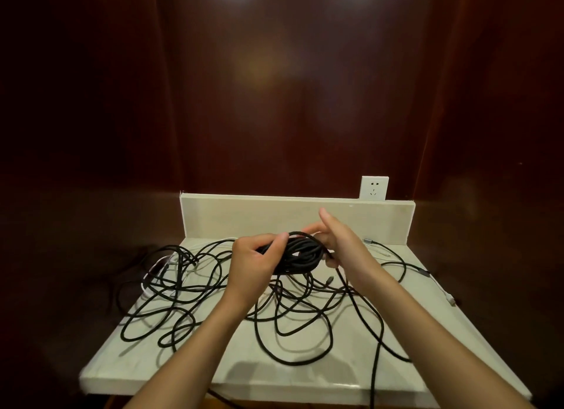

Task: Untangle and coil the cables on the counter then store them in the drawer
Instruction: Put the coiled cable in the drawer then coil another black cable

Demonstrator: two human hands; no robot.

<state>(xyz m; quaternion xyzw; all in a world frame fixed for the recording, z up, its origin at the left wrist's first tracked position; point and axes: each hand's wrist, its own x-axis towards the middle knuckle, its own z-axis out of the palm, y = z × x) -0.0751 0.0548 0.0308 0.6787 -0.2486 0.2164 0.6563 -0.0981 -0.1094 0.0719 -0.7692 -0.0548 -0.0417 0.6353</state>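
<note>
Both hands, the left hand [259, 256] and right hand [341, 244], grip a half-wound black coil [300, 253], while below that grip loose cable [274, 311] sprawls unsorted over the worktop [320, 375], no drawer visible.

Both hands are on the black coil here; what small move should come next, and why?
Probably lay one more loop onto the coil. The left hand grips the bundle, the right hand guides a strand, and much black cable lies loose on the counter.
</note>
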